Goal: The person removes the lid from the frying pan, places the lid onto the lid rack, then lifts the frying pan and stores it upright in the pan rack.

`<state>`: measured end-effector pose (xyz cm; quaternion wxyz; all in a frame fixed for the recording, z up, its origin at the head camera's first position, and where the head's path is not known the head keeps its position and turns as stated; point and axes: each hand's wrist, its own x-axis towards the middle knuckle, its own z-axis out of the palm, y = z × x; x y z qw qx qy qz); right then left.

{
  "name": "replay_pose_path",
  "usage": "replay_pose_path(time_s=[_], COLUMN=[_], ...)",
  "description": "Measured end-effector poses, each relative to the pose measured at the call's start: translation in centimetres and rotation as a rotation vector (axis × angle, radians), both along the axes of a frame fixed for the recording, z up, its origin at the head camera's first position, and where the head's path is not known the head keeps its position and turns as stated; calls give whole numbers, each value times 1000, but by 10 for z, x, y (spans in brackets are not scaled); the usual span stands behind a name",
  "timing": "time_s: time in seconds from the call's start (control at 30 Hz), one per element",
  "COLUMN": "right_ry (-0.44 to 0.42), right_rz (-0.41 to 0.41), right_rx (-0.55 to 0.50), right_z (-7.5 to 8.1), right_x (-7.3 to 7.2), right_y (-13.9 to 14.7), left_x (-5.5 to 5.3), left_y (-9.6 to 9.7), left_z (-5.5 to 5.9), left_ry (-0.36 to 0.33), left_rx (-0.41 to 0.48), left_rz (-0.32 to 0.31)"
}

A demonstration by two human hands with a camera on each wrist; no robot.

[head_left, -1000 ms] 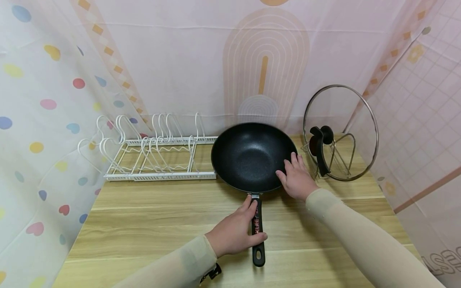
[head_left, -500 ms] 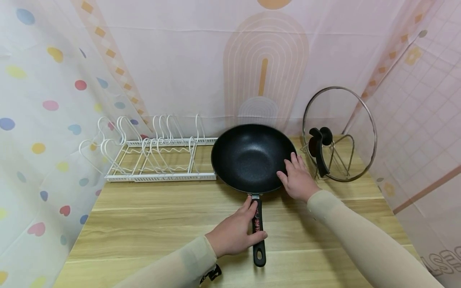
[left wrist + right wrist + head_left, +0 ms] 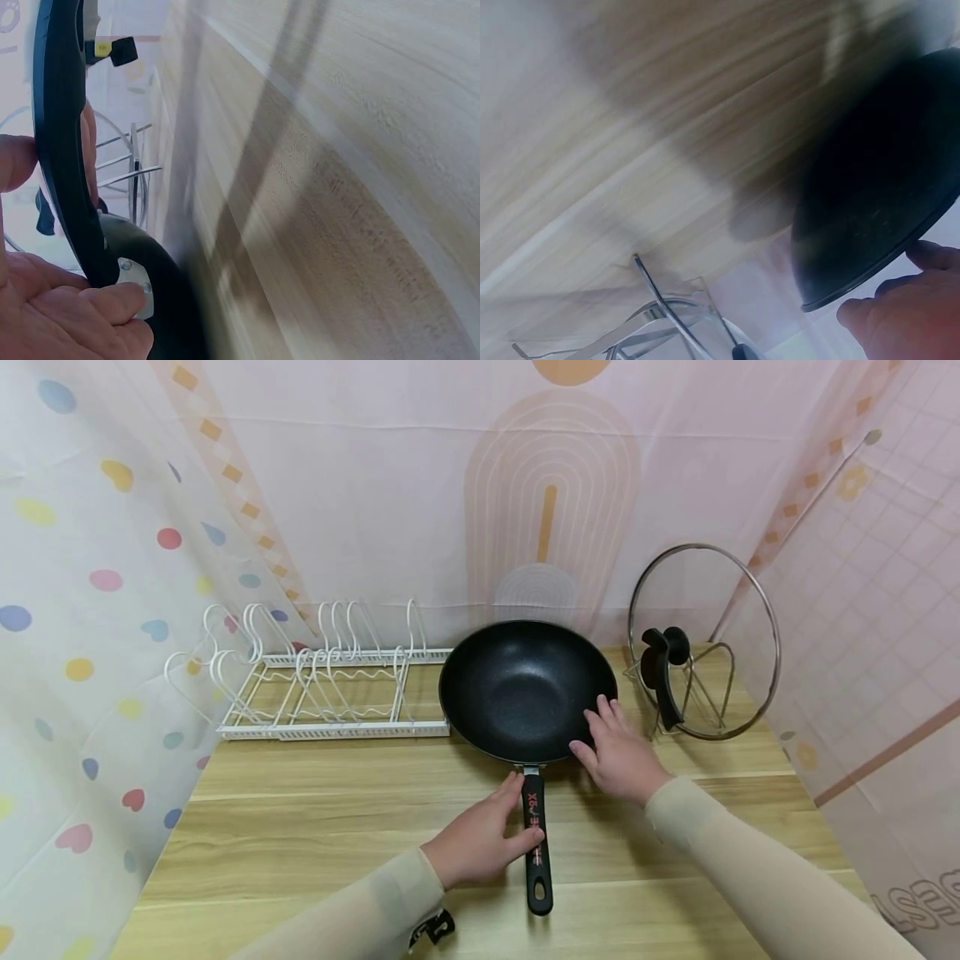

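A black wok (image 3: pixel 521 689) sits on the wooden table (image 3: pixel 315 827), its handle (image 3: pixel 536 860) pointing toward me. My left hand (image 3: pixel 480 839) lies at the handle's left side, thumb laid on top of it and fingers reaching toward the bowl. In the left wrist view the handle (image 3: pixel 64 150) runs between my thumb and a finger behind it, a loose hold. My right hand (image 3: pixel 617 756) rests with straight fingers on the wok's near right rim. The right wrist view shows the wok's underside (image 3: pixel 881 180) with my fingertips (image 3: pixel 930 255) at its edge.
A white wire rack (image 3: pixel 322 689) stands at the back left, touching the wok's left side. A glass lid (image 3: pixel 701 643) with a black knob stands upright in a wire holder at the back right. Patterned curtains close in the left, back and right.
My left thumb has slid back from wrapping over the handle to lying on top of it, and the hand has shifted left. My right hand has drawn slightly toward me along the rim.
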<state>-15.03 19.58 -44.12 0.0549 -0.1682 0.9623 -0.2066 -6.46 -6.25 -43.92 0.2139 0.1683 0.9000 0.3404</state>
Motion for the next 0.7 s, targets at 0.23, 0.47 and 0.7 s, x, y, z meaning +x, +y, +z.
replay_pose_path(time_s=[0.23, 0.47, 0.7], right_ry=[-31, -2, 44], right_rz=[33, 60, 62], right_rx=[-11, -7, -67], right_z=[2, 2, 3], right_x=[18, 30, 40], right_y=[-4, -5, -7], left_x=[-4, -8, -14], left_y=[-2, -3, -3], left_z=[-2, -4, -3], left_ry=[-39, -52, -87], left_rx=[44, 60, 63], left_rz=[51, 80, 91])
